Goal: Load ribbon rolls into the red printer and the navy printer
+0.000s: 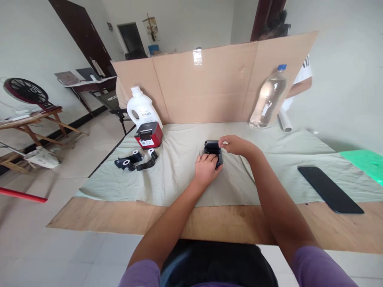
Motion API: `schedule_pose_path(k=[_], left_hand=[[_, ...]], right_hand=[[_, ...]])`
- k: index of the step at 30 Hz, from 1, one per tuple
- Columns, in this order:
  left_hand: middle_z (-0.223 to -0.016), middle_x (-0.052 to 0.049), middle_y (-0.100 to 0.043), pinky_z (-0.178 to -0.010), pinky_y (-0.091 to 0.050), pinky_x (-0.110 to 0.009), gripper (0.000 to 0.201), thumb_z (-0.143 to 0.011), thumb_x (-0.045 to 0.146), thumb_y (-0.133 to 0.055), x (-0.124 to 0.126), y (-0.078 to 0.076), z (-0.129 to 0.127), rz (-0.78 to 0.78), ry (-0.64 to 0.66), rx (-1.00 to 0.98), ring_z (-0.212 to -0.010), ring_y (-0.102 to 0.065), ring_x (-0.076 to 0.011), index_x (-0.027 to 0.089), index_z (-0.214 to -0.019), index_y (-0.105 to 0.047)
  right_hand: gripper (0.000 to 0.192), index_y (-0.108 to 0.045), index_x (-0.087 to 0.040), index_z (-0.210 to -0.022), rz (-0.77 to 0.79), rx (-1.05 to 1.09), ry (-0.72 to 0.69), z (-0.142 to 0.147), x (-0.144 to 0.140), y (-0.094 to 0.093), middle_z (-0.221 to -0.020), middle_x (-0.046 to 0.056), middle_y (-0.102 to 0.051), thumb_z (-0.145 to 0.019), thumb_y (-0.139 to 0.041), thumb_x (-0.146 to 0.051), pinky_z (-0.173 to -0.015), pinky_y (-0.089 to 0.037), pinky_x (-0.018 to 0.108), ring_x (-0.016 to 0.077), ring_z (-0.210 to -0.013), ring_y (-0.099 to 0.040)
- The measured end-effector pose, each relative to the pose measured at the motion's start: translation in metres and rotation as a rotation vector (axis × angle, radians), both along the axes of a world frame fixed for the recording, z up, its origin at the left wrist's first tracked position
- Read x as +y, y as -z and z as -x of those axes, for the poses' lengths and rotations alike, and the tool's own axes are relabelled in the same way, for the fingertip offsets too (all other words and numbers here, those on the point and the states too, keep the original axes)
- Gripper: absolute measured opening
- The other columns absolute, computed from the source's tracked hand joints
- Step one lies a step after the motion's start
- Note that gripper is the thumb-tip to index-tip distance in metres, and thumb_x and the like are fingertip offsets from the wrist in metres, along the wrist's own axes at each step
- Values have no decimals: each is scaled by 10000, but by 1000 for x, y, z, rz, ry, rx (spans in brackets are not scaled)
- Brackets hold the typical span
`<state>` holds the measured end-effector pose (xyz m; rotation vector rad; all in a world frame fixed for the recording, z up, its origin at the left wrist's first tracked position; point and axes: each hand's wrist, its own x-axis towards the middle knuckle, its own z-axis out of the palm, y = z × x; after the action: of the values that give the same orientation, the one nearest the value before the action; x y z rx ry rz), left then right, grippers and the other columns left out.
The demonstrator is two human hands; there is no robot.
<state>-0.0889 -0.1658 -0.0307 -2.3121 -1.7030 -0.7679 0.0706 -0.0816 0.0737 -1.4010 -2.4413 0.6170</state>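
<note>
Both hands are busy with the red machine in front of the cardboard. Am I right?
No: the left hand and right hand are busy with the small black device, not the red machine, in front of the cardboard. The head view shows it.

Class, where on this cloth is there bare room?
Bare pale-green cloth lies between the right forearm and flat black slab, and centrally before the tan cardboard panel. Crowded: left, around the boxy red device and black rolls; centre, left hand and right hand at the open black case.

Rumpled cloth (176, 175) lies on wooden table (227, 219)
</note>
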Motion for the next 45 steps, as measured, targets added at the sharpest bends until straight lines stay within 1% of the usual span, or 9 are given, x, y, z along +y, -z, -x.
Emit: schedule_pose_path(k=[5, 9, 13, 19, 27, 30, 34, 41, 45], left_hand=[[-1249, -68, -701, -932, -432, -449, 323, -947, 424, -576, -2, -2, -1, 23, -12, 3, -1167, -580, -278, 252, -1185, -710], [-1246, -63, -704, -937, -435, -444, 316, -942, 419, -585, -3, -5, -1, 32, -13, 11, -1168, -580, -278, 254, -1183, -706], [-1247, -64, -707, -915, -448, -446, 325, -949, 411, -575, -4, -5, -1, 27, -12, 7, -1165, -582, -281, 240, -1196, -699], [-1280, -57, -699, -885, -481, -424, 352, -980, 414, -521, -3, 5, 2, 31, 13, -85, -1147, -600, -261, 242, -1238, -689], [-1304, -66, -681, -949, -499, -421, 336, -979, 372, -505, -2, 3, 6, 82, 45, -172, -1186, -584, -263, 260, -1236, -691], [-1460, -60, -568, -1005, -479, -464, 330, -889, 428, -647, -3, 0, 6, 95, -14, -167, -1311, -509, -312, 298, -1189, -692], [-1605, -148, -371, -971, -494, -502, 629, -742, 470, -796, -2, 2, 0, 225, -193, -200, -1280, -548, -371, 275, -1304, -591], [-1534, -188, -467, -1048, -455, -460, 957, -688, 467, -826, 2, 10, -1, 230, -219, -255, -1285, -574, -344, 223, -1506, -393], [-1526, -192, -481, -1053, -453, -457, 974, -677, 428, -829, 10, 10, -6, 197, -203, -257, -1285, -579, -348, 207, -1518, -389]], right_hand=[[210, -688, -195, -882, -25, 56, 16, 4, -5, -3, -1013, 42, -735, -870, -500, -104, -802, -453, 263, 187, -933, -651], [296, -681, -168, -1165, -87, 58, 80, 12, 7, 19, -1254, 116, -681, -895, -559, -177, -960, -456, 334, 246, -1113, -629], [515, -572, -122, -1377, 97, 90, 116, 16, 19, 44, -1440, 171, -571, -880, -640, -239, -1069, -427, 361, 273, -1274, -567], [576, -564, -172, -1398, 417, 296, 203, 13, 27, 59, -1344, 126, -646, -855, -700, -309, -906, -535, 319, 232, -1079, -659], [507, -604, -226, -1302, 558, 226, 285, 22, 29, 42, -1163, 79, -698, -812, -732, -247, -725, -519, 265, 179, -852, -648], [561, -554, -257, -1374, 553, 237, 288, 20, 22, 43, -1168, 81, -694, -833, -694, -311, -692, -504, 272, 191, -858, -640], [665, -486, -247, -1452, 498, 371, 360, 19, 11, 56, -1384, 121, -596, -824, -672, -364, -696, -519, 287, 224, -988, -646], [481, -624, -168, -1249, 275, 745, 514, 35, -9, 93, -1305, 131, -666, -792, -642, -316, -964, -522, 340, 230, -1143, -656], [375, -672, -194, -1144, 263, 866, 500, 34, -18, 97, -1173, 86, -734, -835, -551, -369, -909, -547, 320, 212, -1039, -701]])
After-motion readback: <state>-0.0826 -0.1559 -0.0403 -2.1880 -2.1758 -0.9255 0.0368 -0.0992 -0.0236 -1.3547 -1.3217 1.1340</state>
